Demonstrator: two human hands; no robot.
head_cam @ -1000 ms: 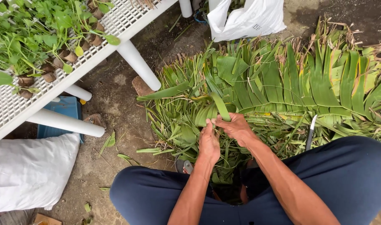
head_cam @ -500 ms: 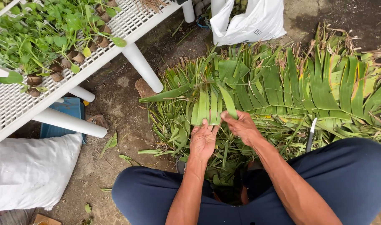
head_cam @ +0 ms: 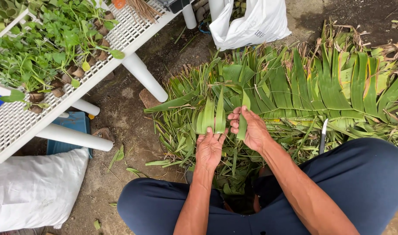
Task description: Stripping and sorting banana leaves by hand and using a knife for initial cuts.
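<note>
Fingers of the left hand (head_cam: 210,148) lie half open, palm up, under a fan of cut leaf strips (head_cam: 210,116); the right hand (head_cam: 250,130) pinches one folded strip (head_cam: 242,119) between thumb and fingers, both above the leaf pile (head_cam: 321,87) on the ground. Risk, as I judge it: the loose fan may slide off the open palm, and the knife (head_cam: 323,135) standing just beside the right forearm could nick it. Room is tight: white bench (head_cam: 133,48) to the left, bag (head_cam: 255,21) ahead, knees below
</note>
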